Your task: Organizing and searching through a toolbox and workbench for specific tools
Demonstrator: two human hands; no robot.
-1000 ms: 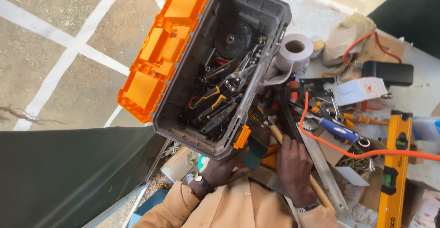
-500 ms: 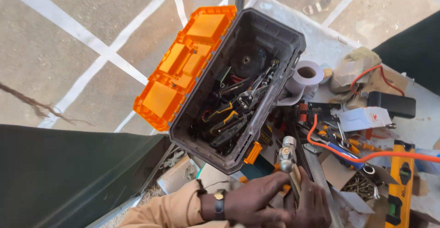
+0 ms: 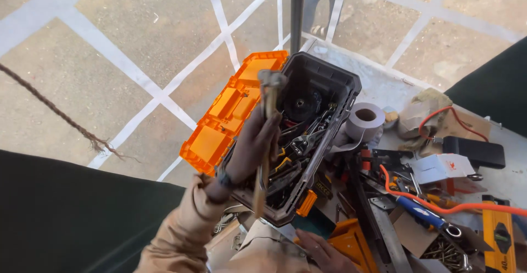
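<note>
My left hand [image 3: 250, 149], with a watch on its wrist, grips the wooden handle of a hammer [image 3: 266, 119]. The hammer stands nearly upright, its metal head up, in front of an open black toolbox [image 3: 335, 83]. The toolbox is packed with pliers, wrenches and other hand tools, and its orange lid [image 3: 230, 113] is folded out to the left. My right hand [image 3: 324, 251] lies low at the bottom edge, fingers spread, beside an orange triangular square [image 3: 351, 240]. It holds nothing.
Right of the toolbox are a grey tape roll [image 3: 365, 120], a black case [image 3: 477, 151], an orange cable [image 3: 422, 199], a yellow spirit level [image 3: 499, 234] and loose tools. A metal pole [image 3: 297, 9] rises behind. Dark green fabric [image 3: 82, 212] and a frayed rope [image 3: 55, 113] lie left.
Both hands were low among the clutter below the toolbox. My left hand has lifted the hammer up in front of the toolbox, and the view has shifted.
</note>
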